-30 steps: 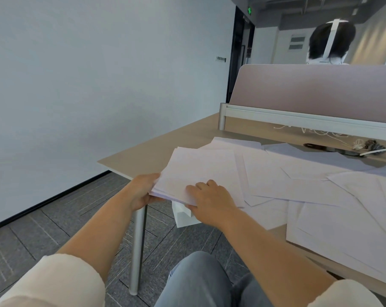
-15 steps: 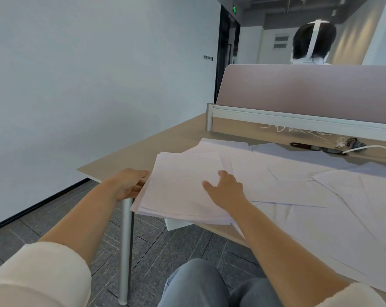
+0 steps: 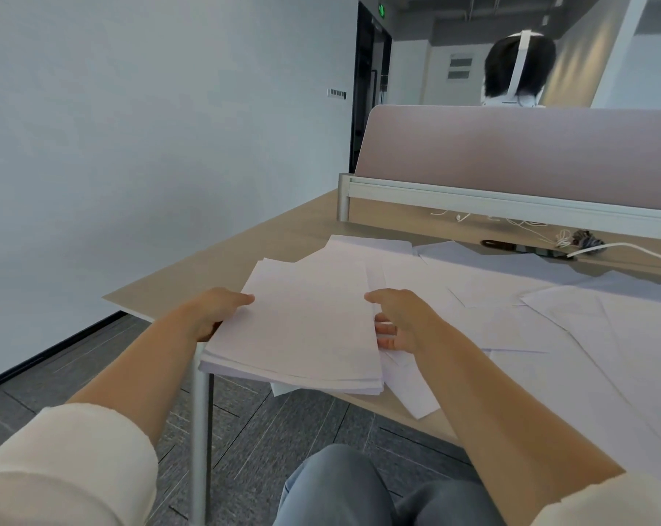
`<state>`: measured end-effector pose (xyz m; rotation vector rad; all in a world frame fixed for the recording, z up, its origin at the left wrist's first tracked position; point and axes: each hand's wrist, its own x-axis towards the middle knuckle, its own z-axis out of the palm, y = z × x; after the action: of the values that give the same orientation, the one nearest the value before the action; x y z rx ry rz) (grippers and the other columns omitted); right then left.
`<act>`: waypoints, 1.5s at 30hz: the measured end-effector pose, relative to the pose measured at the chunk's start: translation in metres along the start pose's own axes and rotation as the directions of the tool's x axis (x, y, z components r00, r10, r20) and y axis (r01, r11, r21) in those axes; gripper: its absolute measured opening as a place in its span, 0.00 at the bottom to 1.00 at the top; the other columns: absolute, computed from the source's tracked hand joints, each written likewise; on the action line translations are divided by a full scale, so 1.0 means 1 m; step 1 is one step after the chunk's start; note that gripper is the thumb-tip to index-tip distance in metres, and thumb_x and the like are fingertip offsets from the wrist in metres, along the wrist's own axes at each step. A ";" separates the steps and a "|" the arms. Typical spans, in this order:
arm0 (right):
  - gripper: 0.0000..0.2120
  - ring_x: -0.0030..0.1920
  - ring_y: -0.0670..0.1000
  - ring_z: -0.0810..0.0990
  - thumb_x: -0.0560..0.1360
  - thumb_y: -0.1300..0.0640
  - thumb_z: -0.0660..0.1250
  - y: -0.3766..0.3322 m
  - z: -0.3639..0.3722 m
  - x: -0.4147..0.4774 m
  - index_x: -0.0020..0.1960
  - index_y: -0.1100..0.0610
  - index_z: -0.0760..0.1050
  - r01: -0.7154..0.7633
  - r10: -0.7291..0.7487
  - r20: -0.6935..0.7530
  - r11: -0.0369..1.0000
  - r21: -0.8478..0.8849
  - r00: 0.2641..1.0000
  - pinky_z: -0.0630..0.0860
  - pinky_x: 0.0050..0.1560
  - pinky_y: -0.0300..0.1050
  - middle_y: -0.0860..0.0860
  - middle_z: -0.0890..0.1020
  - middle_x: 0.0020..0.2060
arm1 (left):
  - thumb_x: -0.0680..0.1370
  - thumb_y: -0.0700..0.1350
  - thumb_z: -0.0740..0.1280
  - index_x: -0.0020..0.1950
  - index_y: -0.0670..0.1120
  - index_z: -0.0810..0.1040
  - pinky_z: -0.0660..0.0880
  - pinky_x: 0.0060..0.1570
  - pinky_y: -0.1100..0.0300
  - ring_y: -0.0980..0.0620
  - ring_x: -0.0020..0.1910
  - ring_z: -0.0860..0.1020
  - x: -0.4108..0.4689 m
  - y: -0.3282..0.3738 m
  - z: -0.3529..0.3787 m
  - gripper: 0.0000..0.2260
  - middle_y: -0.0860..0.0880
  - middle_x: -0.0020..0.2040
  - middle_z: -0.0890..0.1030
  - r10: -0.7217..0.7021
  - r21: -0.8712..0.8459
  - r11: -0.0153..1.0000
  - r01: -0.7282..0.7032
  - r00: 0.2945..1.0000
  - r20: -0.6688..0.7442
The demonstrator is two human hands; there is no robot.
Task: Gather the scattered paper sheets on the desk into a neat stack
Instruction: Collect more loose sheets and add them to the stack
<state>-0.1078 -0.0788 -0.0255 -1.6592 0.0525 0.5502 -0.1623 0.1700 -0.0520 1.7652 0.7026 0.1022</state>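
A stack of white paper sheets (image 3: 306,328) lies at the near left corner of the wooden desk (image 3: 222,260), its front edge hanging over the desk's rim. My left hand (image 3: 215,309) grips the stack's left edge, thumb on top and fingers underneath. My right hand (image 3: 401,320) holds the stack's right edge, thumb above and fingers curled against the side. More loose white sheets (image 3: 549,336) lie scattered and overlapping across the desk to the right.
A pink divider panel (image 3: 511,153) on a metal rail stands at the desk's back, with white cables (image 3: 587,248) below it. Another person's head shows behind it. A metal desk leg (image 3: 200,442) stands at the near left corner; my knee is under the desk.
My right hand has slid from the top of the stack to its right edge. The sheets are now squared more closely between both hands.
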 end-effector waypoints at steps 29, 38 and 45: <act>0.04 0.32 0.51 0.80 0.77 0.62 0.64 -0.028 -0.119 0.024 0.44 0.59 0.74 -0.019 0.025 -0.042 0.991 0.133 0.999 0.77 0.25 0.38 0.53 0.81 0.35 | 0.80 0.37 0.61 0.65 0.38 0.68 0.72 0.30 0.68 0.49 0.42 0.75 0.025 0.087 0.119 0.14 0.43 0.61 0.76 0.335 -0.062 0.942 -0.330 0.938 0.089; 0.07 0.40 0.51 0.78 0.79 0.63 0.60 -0.021 -0.228 0.012 0.56 0.60 0.73 0.011 0.039 -0.197 0.969 0.246 0.980 0.77 0.25 0.36 0.54 0.80 0.43 | 0.81 0.38 0.59 0.67 0.36 0.69 0.73 0.22 0.69 0.54 0.36 0.75 0.026 0.141 0.238 0.15 0.48 0.44 0.77 0.302 -0.107 0.953 -0.283 0.879 0.368; 0.16 0.41 0.54 0.76 0.80 0.68 0.55 0.000 -0.288 -0.021 0.67 0.65 0.68 0.215 0.039 -0.455 0.843 0.493 0.890 0.76 0.21 0.36 0.57 0.78 0.48 | 0.82 0.52 0.55 0.49 0.46 0.76 0.77 0.30 0.68 0.54 0.36 0.82 -0.003 0.161 0.308 0.14 0.51 0.37 0.83 0.263 -0.348 0.937 -0.021 0.696 0.668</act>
<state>-0.0330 -0.3568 0.0002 -1.1943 0.4309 0.0447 0.0277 -0.1171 -0.0047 1.3800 -0.0332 -0.3391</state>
